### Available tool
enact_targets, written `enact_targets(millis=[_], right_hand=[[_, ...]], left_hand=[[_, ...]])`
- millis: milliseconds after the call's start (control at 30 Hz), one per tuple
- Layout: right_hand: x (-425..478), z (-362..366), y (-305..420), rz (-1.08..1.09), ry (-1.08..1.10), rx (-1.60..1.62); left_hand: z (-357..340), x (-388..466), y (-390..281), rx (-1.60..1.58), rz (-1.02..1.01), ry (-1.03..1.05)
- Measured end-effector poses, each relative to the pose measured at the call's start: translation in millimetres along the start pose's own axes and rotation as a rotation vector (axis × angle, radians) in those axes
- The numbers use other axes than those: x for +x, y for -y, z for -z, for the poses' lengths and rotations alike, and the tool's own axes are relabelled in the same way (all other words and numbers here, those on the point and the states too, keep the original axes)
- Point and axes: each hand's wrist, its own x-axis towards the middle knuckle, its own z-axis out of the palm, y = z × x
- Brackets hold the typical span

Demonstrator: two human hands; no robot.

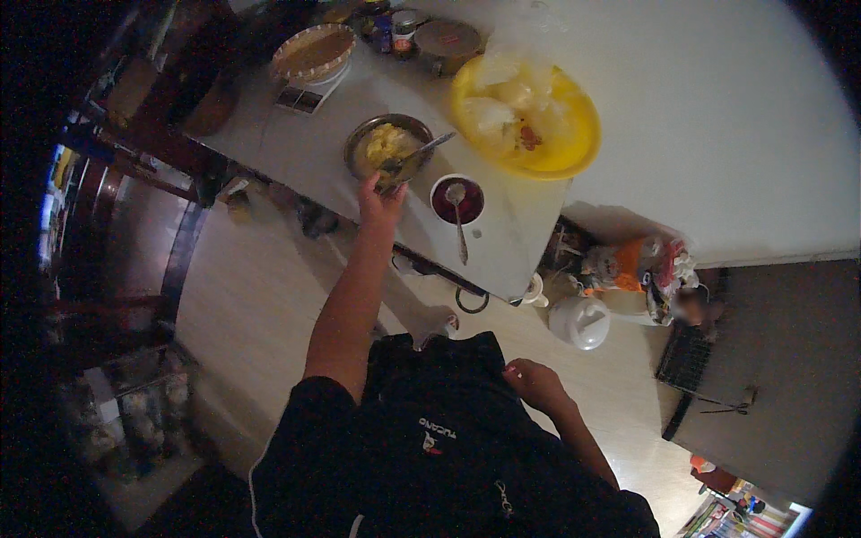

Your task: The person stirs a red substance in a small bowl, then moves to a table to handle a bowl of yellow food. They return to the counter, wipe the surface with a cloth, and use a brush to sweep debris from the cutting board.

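My left hand (382, 200) grips the near rim of a round metal bowl (350, 144) on the table. Inside lies a yellow, lumpy food mass (388, 142), and a metal spoon (437, 142) rests with its handle over the right rim. Just right of that hand stands a small white bowl (436, 214) of dark red contents, with a second spoon (460, 242) lying across it, handle towards me. Beside my waist, away from the table, my right hand (540, 387) is curled closed; small pale and pink spots show at its fingertips, too small to make out.
The white tabletop (296, 151) carries a yellow basin (592, 144) with clear plastic bags, a woven basket (313, 54) on a kitchen scale (301, 99), a jar (403, 33) and a round lidded container (449, 44). A white lidded bucket (580, 324) stands on the floor by the table's right corner.
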Motion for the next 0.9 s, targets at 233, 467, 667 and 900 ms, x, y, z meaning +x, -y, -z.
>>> enact_targets(millis=[233, 467, 667, 900], right_hand=[[152, -8, 136, 0.008, 0.059, -0.081], [247, -95, 257, 0.246, 0.033, -0.219], [294, -172, 423, 0.534, 0.208, -0.434], [380, -246, 601, 1.029, 0.258, -0.47]], left_hand=[[61, 100, -78, 0.058, 0.377, 0.014], [244, -23, -179, 0.187, 0.539, -0.03], [406, -107, -359, 0.494, 0.288, -0.376], [474, -135, -543, 0.124, -0.536, -0.717]])
